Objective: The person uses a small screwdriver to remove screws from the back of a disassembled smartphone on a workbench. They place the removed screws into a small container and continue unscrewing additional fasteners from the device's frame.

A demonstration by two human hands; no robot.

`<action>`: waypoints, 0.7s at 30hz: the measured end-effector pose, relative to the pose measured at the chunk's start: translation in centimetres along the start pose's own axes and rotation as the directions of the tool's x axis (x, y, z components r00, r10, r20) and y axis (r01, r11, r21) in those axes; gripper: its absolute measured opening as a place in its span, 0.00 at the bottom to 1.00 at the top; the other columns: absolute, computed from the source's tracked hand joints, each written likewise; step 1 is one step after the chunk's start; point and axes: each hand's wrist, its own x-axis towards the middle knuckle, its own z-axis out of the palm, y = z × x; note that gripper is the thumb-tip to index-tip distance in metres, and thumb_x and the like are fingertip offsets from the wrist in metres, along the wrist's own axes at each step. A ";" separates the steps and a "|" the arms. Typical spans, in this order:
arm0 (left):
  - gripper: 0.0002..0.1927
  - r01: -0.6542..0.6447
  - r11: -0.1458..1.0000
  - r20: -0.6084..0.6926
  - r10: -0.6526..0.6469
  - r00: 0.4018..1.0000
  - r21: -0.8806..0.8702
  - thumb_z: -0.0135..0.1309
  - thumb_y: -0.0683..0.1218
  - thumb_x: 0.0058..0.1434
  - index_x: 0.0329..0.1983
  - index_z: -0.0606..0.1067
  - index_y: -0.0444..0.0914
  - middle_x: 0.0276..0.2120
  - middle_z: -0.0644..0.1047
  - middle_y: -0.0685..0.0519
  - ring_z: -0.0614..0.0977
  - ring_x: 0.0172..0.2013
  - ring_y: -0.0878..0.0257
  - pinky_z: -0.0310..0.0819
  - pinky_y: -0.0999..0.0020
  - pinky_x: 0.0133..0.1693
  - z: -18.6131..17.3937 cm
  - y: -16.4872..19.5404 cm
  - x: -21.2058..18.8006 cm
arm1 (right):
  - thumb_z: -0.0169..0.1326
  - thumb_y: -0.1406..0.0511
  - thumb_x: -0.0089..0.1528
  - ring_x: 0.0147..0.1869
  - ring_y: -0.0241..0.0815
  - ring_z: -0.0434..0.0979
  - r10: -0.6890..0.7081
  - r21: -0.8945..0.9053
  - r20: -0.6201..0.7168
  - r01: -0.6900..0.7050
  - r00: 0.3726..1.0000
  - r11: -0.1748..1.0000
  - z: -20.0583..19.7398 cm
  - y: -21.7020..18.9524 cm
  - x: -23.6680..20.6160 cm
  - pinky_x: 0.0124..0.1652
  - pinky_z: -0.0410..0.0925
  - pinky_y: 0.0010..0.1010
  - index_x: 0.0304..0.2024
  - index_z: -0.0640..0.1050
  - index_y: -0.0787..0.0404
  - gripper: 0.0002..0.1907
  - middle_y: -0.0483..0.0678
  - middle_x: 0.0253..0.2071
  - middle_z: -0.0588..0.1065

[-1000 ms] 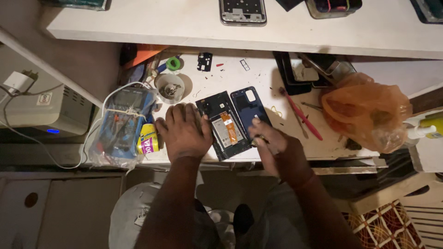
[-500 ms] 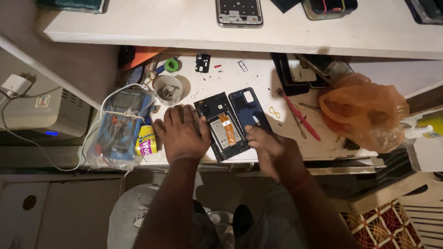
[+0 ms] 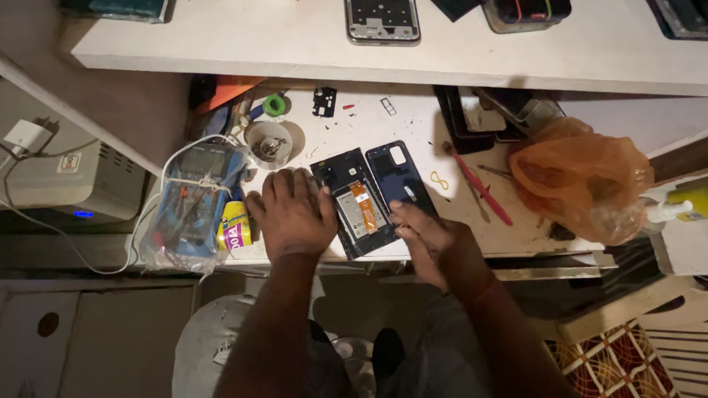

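An opened phone [image 3: 355, 199] lies on the white bench with its insides up, showing a pale battery and an orange strip. A dark blue back cover [image 3: 398, 175] lies beside it on the right. My left hand [image 3: 295, 214] rests flat on the bench, fingers against the phone's left edge. My right hand [image 3: 435, 243] is at the phone's lower right corner, fingers pinched together where phone and cover meet. Whether it holds a small tool is hidden.
A multimeter in a plastic bag [image 3: 193, 203] and a yellow tube [image 3: 235, 225] lie left of my left hand. A small round dish [image 3: 268, 142] stands behind. A red-handled tool [image 3: 479, 186] and an orange plastic bag [image 3: 582, 177] lie to the right. A shelf [image 3: 295, 44] above holds phone frames.
My right hand has moved left, closer to the phone's lower right corner. My left hand stays in place on the bench.
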 end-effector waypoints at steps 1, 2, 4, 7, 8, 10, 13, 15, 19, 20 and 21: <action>0.31 0.012 1.000 0.007 -0.012 1.000 -0.021 0.42 0.60 0.66 0.63 0.72 0.36 0.60 0.69 0.42 0.65 0.65 0.47 0.50 0.34 0.63 0.0 0.0 -0.1 | 0.55 0.71 0.65 0.45 0.47 0.87 0.006 0.003 0.000 -0.006 1.000 1.000 0.0 0.0 0.0 0.39 0.78 0.31 0.60 0.73 0.62 0.20 0.56 0.46 0.82; 0.31 0.024 0.999 0.012 -0.023 1.000 -0.043 0.42 0.60 0.66 0.63 0.72 0.36 0.60 0.69 0.42 0.65 0.66 0.47 0.50 0.35 0.64 0.0 0.1 -0.2 | 0.55 0.72 0.65 0.45 0.48 0.87 0.011 0.004 -0.002 -0.011 1.000 1.000 0.0 0.0 -0.1 0.39 0.79 0.31 0.59 0.73 0.62 0.19 0.56 0.46 0.82; 0.31 0.018 1.000 0.008 -0.018 1.000 -0.025 0.42 0.61 0.65 0.63 0.72 0.36 0.60 0.69 0.41 0.65 0.65 0.47 0.50 0.34 0.63 0.0 0.1 -0.1 | 0.57 0.69 0.65 0.41 0.45 0.87 0.045 -0.031 -0.003 -0.045 0.999 0.998 0.2 0.4 -0.2 0.37 0.79 0.30 0.58 0.73 0.61 0.19 0.53 0.41 0.83; 0.32 0.017 1.000 0.030 -0.017 0.999 -0.023 0.42 0.61 0.66 0.63 0.72 0.36 0.59 0.69 0.41 0.65 0.65 0.47 0.50 0.34 0.63 -0.2 0.1 -0.1 | 0.59 0.67 0.65 0.39 0.43 0.87 0.069 -0.037 -0.006 -0.070 0.998 0.997 1.0 1.2 -0.3 0.33 0.79 0.26 0.58 0.73 0.59 0.19 0.51 0.38 0.83; 0.32 0.018 0.999 0.042 -0.017 0.999 -0.026 0.42 0.61 0.66 0.64 0.72 0.35 0.59 0.69 0.41 0.65 0.65 0.47 0.50 0.34 0.63 -0.3 0.0 0.0 | 0.58 0.67 0.65 0.38 0.42 0.87 0.073 -0.031 -0.006 -0.073 0.997 0.997 1.2 1.5 -0.4 0.31 0.79 0.25 0.58 0.73 0.59 0.19 0.51 0.38 0.83; 0.32 0.024 0.999 0.044 -0.023 0.999 -0.040 0.42 0.60 0.66 0.63 0.72 0.35 0.59 0.69 0.41 0.65 0.65 0.47 0.50 0.35 0.63 -0.4 0.1 0.0 | 0.59 0.66 0.64 0.35 0.40 0.86 0.105 -0.068 0.014 -0.104 0.994 0.992 1.4 1.8 -0.7 0.28 0.77 0.25 0.58 0.73 0.60 0.20 0.51 0.37 0.83; 0.32 0.022 0.999 0.027 -0.020 0.999 -0.047 0.42 0.60 0.66 0.63 0.72 0.35 0.60 0.69 0.41 0.65 0.65 0.46 0.50 0.35 0.63 -0.3 0.1 0.0 | 0.58 0.65 0.66 0.36 0.40 0.86 0.066 -0.092 -0.017 -0.067 0.998 0.994 1.6 2.0 -0.9 0.30 0.78 0.25 0.59 0.71 0.59 0.19 0.51 0.38 0.83; 0.32 0.016 0.999 0.019 -0.015 1.000 -0.040 0.42 0.60 0.66 0.63 0.72 0.35 0.60 0.69 0.41 0.64 0.65 0.46 0.50 0.35 0.63 -0.1 0.0 0.0 | 0.58 0.65 0.66 0.37 0.40 0.87 0.061 -0.090 -0.027 -0.063 0.998 0.994 1.7 2.1 -1.0 0.30 0.78 0.24 0.59 0.71 0.59 0.19 0.51 0.38 0.83; 0.32 0.009 1.000 0.009 -0.009 1.000 -0.023 0.42 0.61 0.66 0.63 0.72 0.35 0.60 0.69 0.40 0.64 0.65 0.46 0.50 0.35 0.63 0.2 -0.1 -0.2 | 0.58 0.65 0.65 0.35 0.39 0.86 0.095 -0.081 -0.018 -0.096 0.995 0.992 1.8 2.1 -1.1 0.28 0.77 0.24 0.59 0.72 0.60 0.20 0.51 0.37 0.83; 0.32 0.008 1.000 0.004 -0.008 1.000 -0.023 0.42 0.60 0.66 0.63 0.72 0.35 0.60 0.70 0.40 0.64 0.66 0.46 0.50 0.35 0.63 0.3 -0.1 -0.2 | 0.58 0.65 0.65 0.35 0.40 0.86 0.091 -0.081 -0.024 -0.093 0.996 0.992 1.8 2.1 -1.2 0.29 0.77 0.25 0.59 0.72 0.60 0.20 0.50 0.36 0.83; 0.32 -0.001 1.000 -0.002 0.001 1.000 -0.010 0.42 0.60 0.66 0.63 0.72 0.35 0.60 0.70 0.40 0.64 0.65 0.45 0.50 0.35 0.63 0.3 -0.2 -0.2 | 0.58 0.66 0.65 0.36 0.40 0.86 0.084 -0.080 -0.032 -0.087 0.996 0.993 1.8 2.1 -1.3 0.30 0.78 0.25 0.59 0.72 0.61 0.20 0.51 0.37 0.83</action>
